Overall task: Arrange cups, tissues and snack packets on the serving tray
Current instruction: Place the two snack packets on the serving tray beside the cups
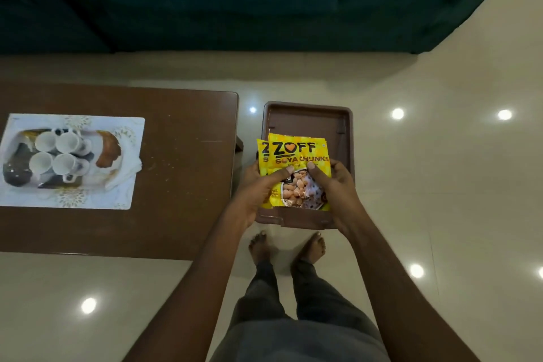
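Two yellow soya chunks packets (296, 156), one overlapping the other, are held above a brown plastic stool (308, 117) on the floor. My left hand (258, 188) grips their left edge, thumb across the front. My right hand (335, 188) grips the right side, thumb on the front. On the brown table to the left lies the white patterned serving tray (126, 138). Several white cups (55, 153) stand on it in a cluster, and white tissues (129, 172) poke out at its right side.
The brown wooden table (182, 156) fills the left; its right edge runs close beside the stool. A dark green sofa (235, 0) spans the back. The glossy cream floor (426, 185) reflects ceiling lights. My bare feet (288, 247) stand just behind the stool.
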